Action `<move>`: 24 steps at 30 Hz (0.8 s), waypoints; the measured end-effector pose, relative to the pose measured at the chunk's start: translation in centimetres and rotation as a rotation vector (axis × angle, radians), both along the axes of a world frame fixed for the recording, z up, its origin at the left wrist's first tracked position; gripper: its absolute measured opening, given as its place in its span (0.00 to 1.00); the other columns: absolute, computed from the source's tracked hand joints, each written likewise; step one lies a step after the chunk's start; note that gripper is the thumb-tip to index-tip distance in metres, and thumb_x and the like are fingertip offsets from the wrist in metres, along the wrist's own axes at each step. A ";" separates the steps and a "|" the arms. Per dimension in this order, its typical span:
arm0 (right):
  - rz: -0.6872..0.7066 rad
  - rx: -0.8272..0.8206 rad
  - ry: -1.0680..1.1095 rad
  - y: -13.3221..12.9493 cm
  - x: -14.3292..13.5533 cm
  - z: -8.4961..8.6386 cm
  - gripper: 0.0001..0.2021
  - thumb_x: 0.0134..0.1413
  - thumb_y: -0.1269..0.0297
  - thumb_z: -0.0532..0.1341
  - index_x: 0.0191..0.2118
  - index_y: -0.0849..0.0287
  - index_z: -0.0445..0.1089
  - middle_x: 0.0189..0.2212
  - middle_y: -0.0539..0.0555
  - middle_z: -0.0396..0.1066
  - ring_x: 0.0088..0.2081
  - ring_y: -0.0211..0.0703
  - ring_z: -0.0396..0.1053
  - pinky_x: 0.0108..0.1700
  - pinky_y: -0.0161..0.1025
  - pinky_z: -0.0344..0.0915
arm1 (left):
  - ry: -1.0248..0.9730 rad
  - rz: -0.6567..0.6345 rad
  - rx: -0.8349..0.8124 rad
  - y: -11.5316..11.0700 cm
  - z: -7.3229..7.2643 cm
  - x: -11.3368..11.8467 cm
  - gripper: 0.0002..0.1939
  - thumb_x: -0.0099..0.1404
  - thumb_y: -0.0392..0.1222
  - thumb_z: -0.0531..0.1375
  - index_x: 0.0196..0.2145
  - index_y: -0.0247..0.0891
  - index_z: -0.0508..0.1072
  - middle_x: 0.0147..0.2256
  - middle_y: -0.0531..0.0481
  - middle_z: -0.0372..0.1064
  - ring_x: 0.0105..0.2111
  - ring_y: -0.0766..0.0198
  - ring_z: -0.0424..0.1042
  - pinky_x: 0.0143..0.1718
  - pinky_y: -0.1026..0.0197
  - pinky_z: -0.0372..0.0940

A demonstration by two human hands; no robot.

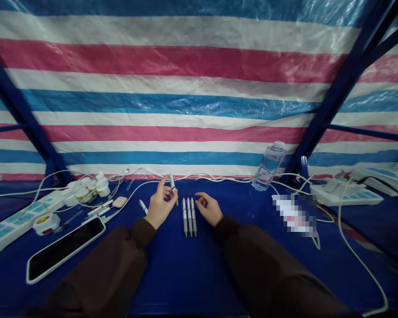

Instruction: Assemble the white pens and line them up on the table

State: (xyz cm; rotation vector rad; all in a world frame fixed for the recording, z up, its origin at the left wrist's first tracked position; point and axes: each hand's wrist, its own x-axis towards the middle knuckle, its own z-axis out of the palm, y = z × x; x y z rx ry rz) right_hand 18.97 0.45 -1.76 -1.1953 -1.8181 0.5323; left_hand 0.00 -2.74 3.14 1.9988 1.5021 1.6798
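My left hand (161, 203) is closed on a white and grey pen (171, 181), gripped between thumb and fingers and standing nearly upright. Three similar pens (189, 217) lie side by side on the blue table, between my two hands. Just right of them, my right hand (209, 209) hovers with loosely bent fingers, the index finger reaching out, and nothing visible in it. Another pen (143, 206) lies left of my left hand, which partly covers it.
To the left are a phone (66, 249), an earbud case (120, 202), a power strip (23, 216) with several chargers, and loose pens. A water bottle (268, 167) and a second power strip (348, 194) stand right. White cables (215, 177) run along the back by striped sheeting.
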 end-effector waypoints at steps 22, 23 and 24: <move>0.034 -0.407 0.643 0.6 -0.2 1.1 0.24 0.43 0.40 0.55 0.19 0.59 0.58 0.14 0.46 0.58 0.13 0.30 0.55 0.14 0.29 0.45 | -0.633 -0.409 -0.380 1.2 -1.9 0.4 0.18 0.56 0.50 0.59 0.38 0.35 0.62 0.30 0.47 0.72 0.26 0.62 0.74 0.26 0.62 0.68; 0.022 -0.419 0.659 0.6 -0.1 1.1 0.24 0.43 0.40 0.55 0.19 0.59 0.57 0.13 0.45 0.57 0.13 0.30 0.55 0.13 0.29 0.45 | -0.627 -0.411 -0.375 1.1 -1.8 0.4 0.19 0.57 0.51 0.58 0.39 0.34 0.62 0.31 0.46 0.72 0.27 0.62 0.74 0.27 0.61 0.68; 0.014 -0.428 0.673 0.6 -0.1 1.2 0.24 0.43 0.39 0.55 0.18 0.59 0.57 0.12 0.45 0.57 0.12 0.30 0.54 0.13 0.29 0.45 | -0.618 -0.414 -0.374 1.1 -1.8 0.4 0.19 0.58 0.52 0.57 0.40 0.34 0.63 0.31 0.45 0.72 0.28 0.61 0.74 0.28 0.61 0.69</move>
